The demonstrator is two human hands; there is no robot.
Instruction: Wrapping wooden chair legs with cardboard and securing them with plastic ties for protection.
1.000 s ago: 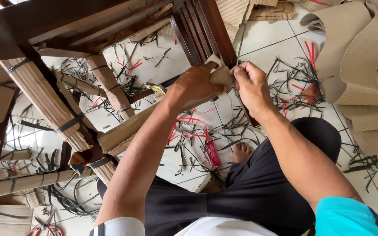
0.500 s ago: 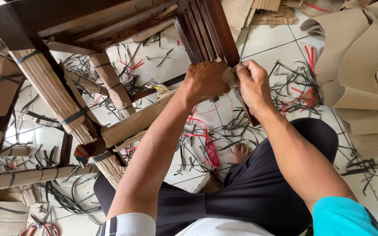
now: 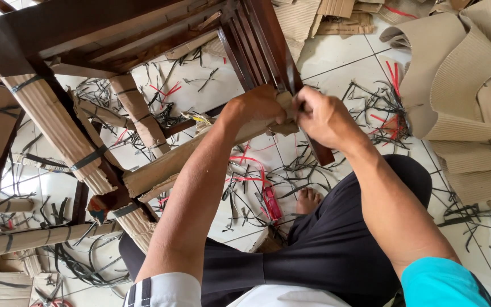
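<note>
Far side: dark wooden chair frame (image 3: 115, 28) blocks passage.
Left: cardboard-wrapped chair legs (image 3: 58, 131) crowd the way.
Right: corrugated cardboard sheets (image 3: 461, 85) piled up.
Near floor: cut strapping scraps (image 3: 257, 182) over tiles; gaps passable.

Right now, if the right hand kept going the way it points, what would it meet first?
The right hand points toward the left hand. It would first press into the cardboard wrap pinched between them, against the dark wooden chair frame. Depth is hard to judge.
</note>
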